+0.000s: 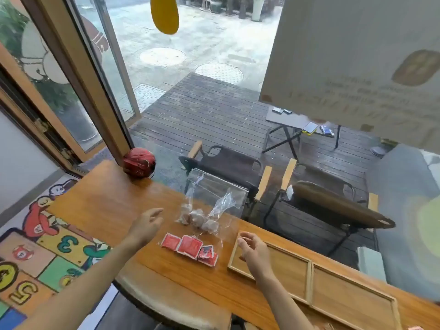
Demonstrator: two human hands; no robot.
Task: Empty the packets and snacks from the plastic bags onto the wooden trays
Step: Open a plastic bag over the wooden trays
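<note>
A clear plastic bag of brownish round snacks (200,219) lies on the wooden counter (107,201). Just in front of it lies a second clear bag holding red packets (190,246). Two shallow wooden trays sit side by side to the right, the nearer tray (295,270) and the farther tray (352,298); both show bare bottoms. My left hand (146,226) hovers left of the bags, fingers relaxed, holding nothing. Above the left end of the nearer tray, my right hand (252,248) hangs with loosely curled fingers, holding nothing.
A red round object (139,163) sits at the counter's far left by the window frame. A cushioned stool (166,303) stands below the counter's near edge. Behind the glass are chairs and a small table on a dark deck.
</note>
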